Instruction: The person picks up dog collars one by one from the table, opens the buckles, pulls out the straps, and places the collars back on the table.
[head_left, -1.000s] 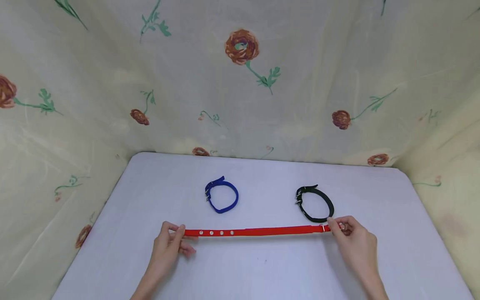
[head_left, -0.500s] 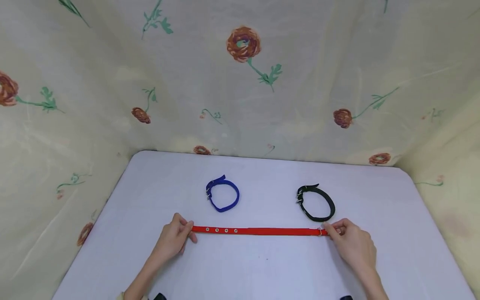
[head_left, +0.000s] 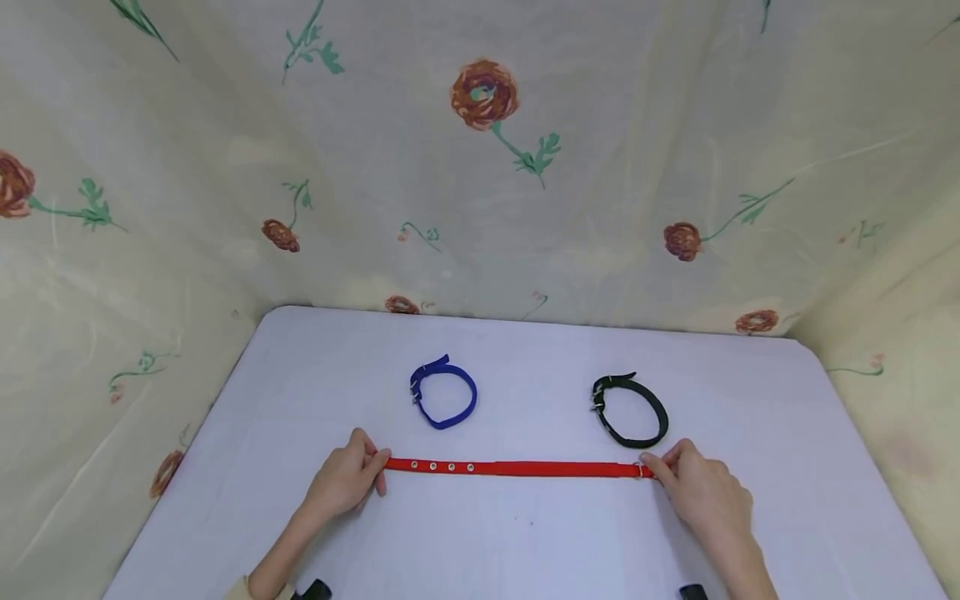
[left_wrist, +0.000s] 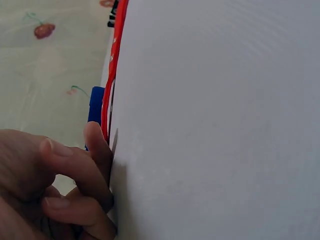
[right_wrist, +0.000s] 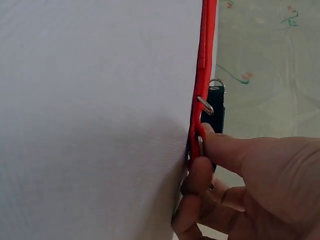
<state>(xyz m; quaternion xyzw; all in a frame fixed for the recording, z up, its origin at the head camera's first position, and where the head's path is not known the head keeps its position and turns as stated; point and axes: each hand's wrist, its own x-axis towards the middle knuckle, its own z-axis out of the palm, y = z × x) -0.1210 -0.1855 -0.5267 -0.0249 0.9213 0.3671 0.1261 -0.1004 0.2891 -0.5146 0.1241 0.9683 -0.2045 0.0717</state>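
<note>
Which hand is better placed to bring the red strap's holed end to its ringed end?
Probably the left hand: it pinches the red strap at the end with the holes. The right hand grips the opposite end, beside the metal ring, so it seems better suited to steadying that end.

White round-cornered tabletop (head_left: pixel 517 546); flower-printed curtain (head_left: pixel 585 200) behind and at both sides

The red collar (head_left: pixel 555 469) looks smooth and matt, its eyelets (head_left: pixel 432 467) shiny metal; under it the white tabletop (head_left: pixel 480 546) looks matt, beyond it the floral curtain (head_left: pixel 585 242) faintly glossy
</note>
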